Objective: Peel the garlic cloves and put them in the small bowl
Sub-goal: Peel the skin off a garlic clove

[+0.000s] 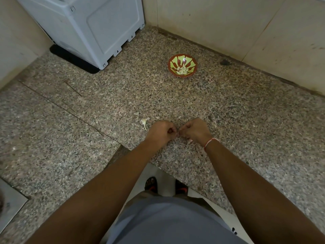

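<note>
Left hand (pixel 162 132), right hand (pixel 195 130) curled, fingertips meeting; held thing hidden.

A pale grey appliance (pixel 84 29) stands on a black mat (pixel 73 61) (back left) on the speckled granite counter (pixel 246 120).

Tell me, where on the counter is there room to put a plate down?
Bare counter lies between the bowl and both hands, left hand, right hand. More lies right of the bowl, and left of the garlic peel. The grey appliance crowds the back-left corner.
</note>
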